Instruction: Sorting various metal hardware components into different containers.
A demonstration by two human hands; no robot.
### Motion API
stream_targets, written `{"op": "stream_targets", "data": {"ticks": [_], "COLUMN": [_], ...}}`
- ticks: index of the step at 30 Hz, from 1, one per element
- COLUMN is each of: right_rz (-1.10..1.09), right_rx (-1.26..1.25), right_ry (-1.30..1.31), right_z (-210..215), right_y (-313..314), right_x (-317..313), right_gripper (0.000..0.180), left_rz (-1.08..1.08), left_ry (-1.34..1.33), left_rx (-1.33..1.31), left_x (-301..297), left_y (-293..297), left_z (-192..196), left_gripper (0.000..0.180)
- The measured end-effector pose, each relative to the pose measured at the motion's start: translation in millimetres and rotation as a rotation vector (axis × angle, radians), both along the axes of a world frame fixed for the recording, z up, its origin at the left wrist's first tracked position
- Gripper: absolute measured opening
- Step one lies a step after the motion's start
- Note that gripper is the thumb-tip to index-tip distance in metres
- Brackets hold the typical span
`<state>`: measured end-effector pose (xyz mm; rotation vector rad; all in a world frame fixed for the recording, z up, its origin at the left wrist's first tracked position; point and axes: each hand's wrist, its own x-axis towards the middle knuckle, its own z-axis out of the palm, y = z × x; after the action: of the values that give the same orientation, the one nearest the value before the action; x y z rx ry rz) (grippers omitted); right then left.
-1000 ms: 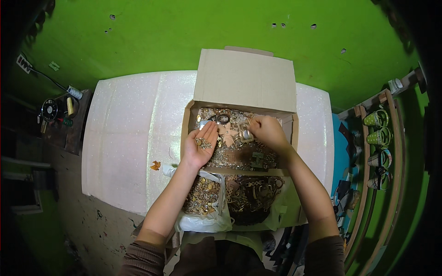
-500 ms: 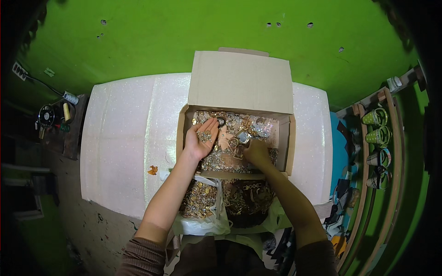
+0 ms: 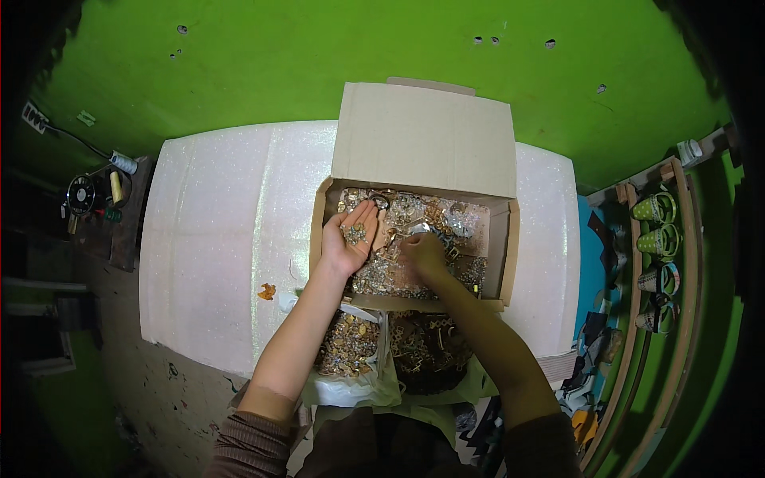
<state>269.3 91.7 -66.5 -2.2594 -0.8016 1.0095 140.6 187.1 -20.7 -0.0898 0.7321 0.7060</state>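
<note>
My left hand [image 3: 349,243] lies palm up over the left side of an open cardboard box [image 3: 512,247]. A small heap of glittery beads or trinkets [image 3: 353,233] rests in its palm, fingers stretched out. Beside it, my right hand [image 3: 424,256] is closed, fingers pinched together low over the pile; whatever they grip is too small or hidden to make out. Beneath both hands the box holds a layer of small gold and silver trinkets [image 3: 382,279]. A dark ring [image 3: 379,202] sits beyond my left fingertips, and a shiny metal piece [image 3: 422,229] shows just behind my right hand.
Two bags stand before the box: a white plastic bag [image 3: 351,392] of gold-coloured trinkets at left, another with darker metal pieces [image 3: 430,350] at right. A glittery white sheet [image 3: 207,239] covers the table. Sandals [image 3: 655,239] hang on a wooden rack at right.
My right hand has moved left across the box, toward my left hand, and now covers part of the trinkets there. The left hand keeps its palm-up pose. The view has shifted slightly.
</note>
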Motion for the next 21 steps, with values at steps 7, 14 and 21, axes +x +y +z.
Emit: {"op": "stream_targets", "data": {"ticks": [7,14,21], "right_rz": [-0.113,-0.051,0.087], "right_rx": [0.226,0.341,0.247], "right_ry": [0.246,0.292,0.778], "right_z": [0,3,72], "right_y": [10,4,-5], "right_x": [-12,-2,26], "right_gripper": [0.027,0.024,0.024], "left_rz": [0.017,0.0,-0.152], "left_ry": [-0.015,-0.058,-0.125], "left_rx": [-0.01,0.0,0.0], "left_x": [-5,-5,-6], "left_y": [1,-2,-22], "left_z": [-7,-6,-8], "left_gripper": [0.04,0.04,0.042]}}
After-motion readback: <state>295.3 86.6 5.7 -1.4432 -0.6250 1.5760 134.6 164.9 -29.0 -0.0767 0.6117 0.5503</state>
